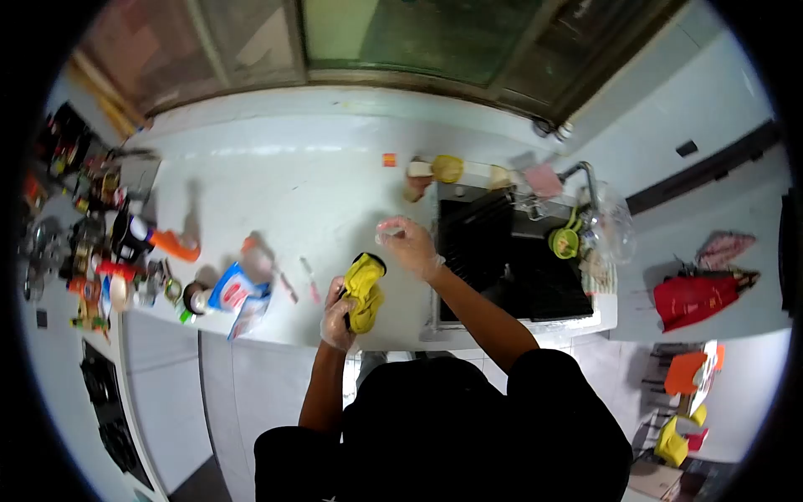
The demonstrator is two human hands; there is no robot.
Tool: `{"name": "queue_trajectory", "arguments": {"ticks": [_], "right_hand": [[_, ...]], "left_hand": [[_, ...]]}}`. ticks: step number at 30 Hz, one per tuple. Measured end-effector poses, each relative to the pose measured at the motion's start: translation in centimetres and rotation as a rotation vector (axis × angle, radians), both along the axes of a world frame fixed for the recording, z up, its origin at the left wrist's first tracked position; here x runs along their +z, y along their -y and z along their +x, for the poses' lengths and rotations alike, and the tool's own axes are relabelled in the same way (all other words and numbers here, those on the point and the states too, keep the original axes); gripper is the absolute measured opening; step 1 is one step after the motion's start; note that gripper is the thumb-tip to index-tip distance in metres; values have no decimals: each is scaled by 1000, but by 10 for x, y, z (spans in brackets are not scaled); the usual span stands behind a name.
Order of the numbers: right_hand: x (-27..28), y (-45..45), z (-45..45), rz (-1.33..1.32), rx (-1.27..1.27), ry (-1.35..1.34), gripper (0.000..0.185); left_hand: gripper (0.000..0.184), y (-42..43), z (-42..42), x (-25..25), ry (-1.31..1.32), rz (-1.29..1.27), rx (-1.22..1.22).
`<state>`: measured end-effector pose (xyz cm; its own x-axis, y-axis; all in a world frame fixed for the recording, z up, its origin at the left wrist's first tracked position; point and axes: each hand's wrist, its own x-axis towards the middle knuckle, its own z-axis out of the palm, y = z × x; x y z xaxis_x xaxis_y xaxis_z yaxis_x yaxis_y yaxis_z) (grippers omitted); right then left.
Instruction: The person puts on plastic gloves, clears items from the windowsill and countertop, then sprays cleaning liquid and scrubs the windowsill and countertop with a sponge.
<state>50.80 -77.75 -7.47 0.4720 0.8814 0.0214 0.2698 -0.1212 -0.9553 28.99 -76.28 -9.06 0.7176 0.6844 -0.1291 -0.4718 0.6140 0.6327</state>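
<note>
Yellow cloth with black edging (365,294) gripped in left hand (336,318), fingers clamped on its left side; cloth held over near part of white surface (268,180), left of dark sink (544,289). Right hand (410,248) raised just beyond and right of cloth, fingers curled, thumb and fingertips apart. Both hands covered by clear plastic. Slim pink-handled tool (310,280) laid left of cloth; blue-and-white packet (232,286) placed farther left, by near edge. Green handled vessel (565,243) set at right of sink.

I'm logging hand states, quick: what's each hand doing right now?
Left hand: closed, holding a yellow-and-black item.
Right hand: open, loosely curved, nothing visible in it.
</note>
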Motion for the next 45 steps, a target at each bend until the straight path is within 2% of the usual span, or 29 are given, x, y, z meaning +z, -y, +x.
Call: {"name": "queue_trajectory", "arguments": {"ticks": [1, 2, 3, 5, 7, 8, 10, 11, 13, 14, 15, 18, 19, 20, 21, 22, 25, 26, 29, 30, 36, 39, 42, 45], "right_hand": [[18, -11, 37, -80, -47, -50, 25], [21, -1, 56, 10, -69, 110, 24], [38, 3, 79, 15, -103, 99, 24], [94, 10, 123, 16, -172, 69, 25], [145, 19, 176, -23, -212, 160, 24], [154, 5, 229, -82, -209, 247, 23], [195, 21, 273, -95, -212, 485, 23], [218, 31, 293, -141, -212, 571, 23], [226, 49, 360, -171, -200, 814, 26], [227, 59, 390, -247, -255, 794, 26], [210, 32, 461, -436, -253, 710, 27], [184, 53, 537, -618, -278, 942, 30], [176, 50, 547, -663, -208, 1001, 32], [168, 48, 556, -708, -135, 1057, 34], [157, 45, 564, -755, -60, 1110, 37], [134, 24, 588, -914, 87, 1206, 41], [82, 17, 617, -1005, 287, 1330, 39], [69, 14, 625, -1054, 299, 1319, 44], [58, 5, 629, -1113, 315, 1204, 72], [51, 5, 628, -1086, 307, 1218, 95], [44, 3, 626, -1098, 395, 1137, 91], [35, 6, 630, -1082, 371, 1108, 94], [37, -1, 627, -1235, 320, 1041, 96], [18, -2, 638, -1155, 252, 1035, 97]], "left_hand": [[39, -16, 41, 29, -73, -60, -59], [41, -12, 64, 25, -13, -11, -80], [41, -12, 91, 32, 4, -16, -110], [41, -13, 143, 51, 27, -38, -168], [42, -14, 193, 75, 31, -38, -228], [43, -23, 231, 86, 0, -110, -239], [50, -13, 257, 85, 37, -72, -240], [47, -8, 267, 84, 70, -47, -239], [41, -1, 287, 82, 128, -1, -229], [41, 2, 294, 81, 118, 11, -220], [41, -14, 328, 83, 39, -95, -205], [42, -2, 332, 74, 54, -50, -187], [42, -1, 332, 71, 56, -43, -177], [55, 1, 332, 69, 19, -30, -166], [55, 2, 331, 68, 3, -18, -144], [56, -7, 344, 73, -49, -67, -124], [51, -9, 331, 63, -107, -36, -44], [49, -11, 325, 57, -111, -41, -9], [43, -15, 326, 56, -157, -94, 66], [43, -16, 323, 54, -161, -100, 75], [44, -9, 318, 49, -222, -144, 89], [45, -4, 315, 45, -233, -154, 105], [48, 1, 312, 49, -251, -192, 122], [40, 5, 314, 52, -313, -185, 129]]}}
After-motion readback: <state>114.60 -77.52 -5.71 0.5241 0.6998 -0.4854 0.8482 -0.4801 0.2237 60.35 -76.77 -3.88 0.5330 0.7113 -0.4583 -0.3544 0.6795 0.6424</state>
